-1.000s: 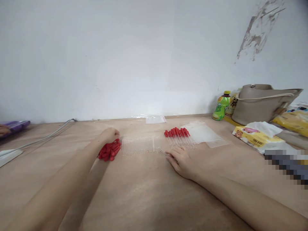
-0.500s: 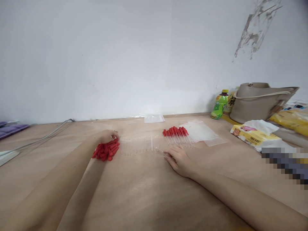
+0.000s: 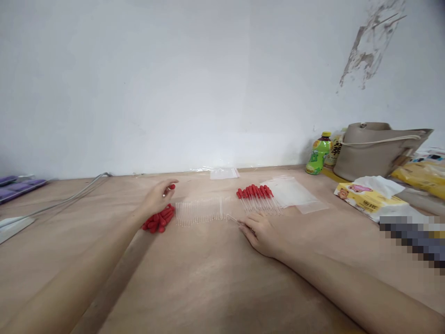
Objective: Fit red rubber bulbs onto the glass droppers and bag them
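Observation:
My left hand [image 3: 161, 195] is raised just above a pile of red rubber bulbs [image 3: 159, 220], its fingers closed on one red rubber bulb [image 3: 172, 186]. Resting on the table, my right hand [image 3: 256, 232] pinches a thin clear glass tube [image 3: 233, 218] that points left. Between the hands lies a row of similar clear tubes [image 3: 201, 211], side by side. Beyond my right hand, several droppers [image 3: 255, 192], red bulbs fitted on clear tubes, lie together in a row.
Clear plastic bags [image 3: 295, 195] lie behind the droppers, and a small bag [image 3: 224, 174] sits by the wall. At right stand a green bottle [image 3: 318, 155], a grey handbag [image 3: 368, 153] and a yellow tissue pack [image 3: 370, 197]. A cable [image 3: 76, 192] and a purple tray [image 3: 22, 188] are at left.
My left hand has lifted up and slightly right off the pile, with a red rubber bulb now in its fingers. My right hand stays in place with the tube.

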{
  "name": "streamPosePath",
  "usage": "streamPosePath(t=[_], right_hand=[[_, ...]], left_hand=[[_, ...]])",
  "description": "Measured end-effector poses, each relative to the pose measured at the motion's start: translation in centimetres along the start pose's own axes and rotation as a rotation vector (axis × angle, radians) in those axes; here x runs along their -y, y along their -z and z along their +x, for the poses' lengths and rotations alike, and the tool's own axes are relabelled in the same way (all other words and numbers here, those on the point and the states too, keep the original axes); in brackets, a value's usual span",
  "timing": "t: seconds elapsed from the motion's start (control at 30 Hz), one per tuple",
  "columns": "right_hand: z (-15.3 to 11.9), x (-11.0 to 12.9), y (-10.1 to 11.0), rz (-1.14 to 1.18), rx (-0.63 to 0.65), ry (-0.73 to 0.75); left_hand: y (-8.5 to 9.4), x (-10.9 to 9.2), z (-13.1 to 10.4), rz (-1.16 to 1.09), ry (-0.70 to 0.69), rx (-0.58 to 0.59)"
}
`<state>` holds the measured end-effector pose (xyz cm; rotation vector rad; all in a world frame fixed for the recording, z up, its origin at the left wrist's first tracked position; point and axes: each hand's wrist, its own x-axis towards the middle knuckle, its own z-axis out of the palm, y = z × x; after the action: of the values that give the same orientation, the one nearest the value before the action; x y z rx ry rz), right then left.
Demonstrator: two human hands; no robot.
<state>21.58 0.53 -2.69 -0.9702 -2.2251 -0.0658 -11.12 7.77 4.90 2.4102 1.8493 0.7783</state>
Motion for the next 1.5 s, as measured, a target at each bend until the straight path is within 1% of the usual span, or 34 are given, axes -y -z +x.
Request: streamPosePath(t=[0.03, 0.07, 0.1, 0.13, 0.2, 0.23, 0.3, 0.37, 0.47, 0.57, 0.67, 0.8, 0.93, 1.03, 1.17, 1.27, 1.37, 1.5], right_hand=[[0.0, 0.0, 0.0, 0.003, -0.004, 0.001], [0.1, 0.0, 0.0, 0.008, -0.005, 0.000], [0.1, 0.1, 0.0, 0.013, -0.008, -0.002], [0.1, 0.1, 0.0, 0.018, -0.009, -0.002], [0.2, 0.2, 0.0, 0.029, -0.014, 0.004], [0.2, 0.3, 0.0, 0.034, -0.014, 0.010], [0.2, 0.4, 0.0, 0.045, -0.005, 0.029], [0.1, 0.5, 0.0, 0.056, 0.000, 0.049], [0.1, 0.6, -0.1, 0.073, 0.008, 0.079], [0.1, 0.9, -0.1, 0.077, 0.029, 0.097], [0.2, 1.4, 0.0, 0.055, 0.035, 0.110], [0.2, 1.8, -0.1, 0.042, 0.026, 0.109], [0.4, 2.3, -0.1, 0.060, 0.046, 0.106], [0.8, 2.6, 0.5, 0.080, 0.089, 0.090], [1.3, 2.8, 1.7, 0.081, 0.151, 0.080], [1.5, 2.4, 2.0, 0.064, 0.183, 0.112], [1.2, 1.9, 1.4, 0.004, 0.152, 0.183], [0.7, 1.9, 0.3, -0.106, 0.034, 0.219]], left_hand=[[-0.6, -1.4, -1.1, -0.146, -0.033, -0.047], [-1.3, -2.8, -2.2, -0.305, -0.054, -0.047], [-2.1, -4.1, -3.5, -0.450, -0.060, -0.035], [-3.0, -5.4, -4.7, -0.557, -0.054, 0.013], [-4.8, -7.4, -6.8, -0.673, -0.014, 0.088], [-5.6, -8.1, -7.6, -0.708, -0.006, 0.119], [-6.7, -8.9, -8.7, -0.728, -0.003, 0.127], [-7.3, -9.1, -9.1, -0.708, -0.018, 0.113], [-7.3, -9.1, -9.0, -0.683, -0.037, 0.094], [-6.9, -9.3, -9.0, -0.697, -0.053, 0.122], [-6.7, -9.6, -9.0, -0.760, -0.057, 0.167], [-7.0, -9.7, -9.0, -0.811, -0.026, 0.165], [-7.4, -9.4, -8.9, -0.739, -0.001, 0.146], [-7.3, -9.3, -8.9, -0.701, -0.015, 0.164], [-6.7, -9.5, -9.0, -0.639, -0.074, 0.155], [-6.5, -9.7, -9.1, -0.575, -0.140, 0.157], [-6.4, -9.8, -9.3, -0.539, -0.184, 0.172], [-6.4, -10.1, -9.6, -0.460, -0.214, 0.142]])
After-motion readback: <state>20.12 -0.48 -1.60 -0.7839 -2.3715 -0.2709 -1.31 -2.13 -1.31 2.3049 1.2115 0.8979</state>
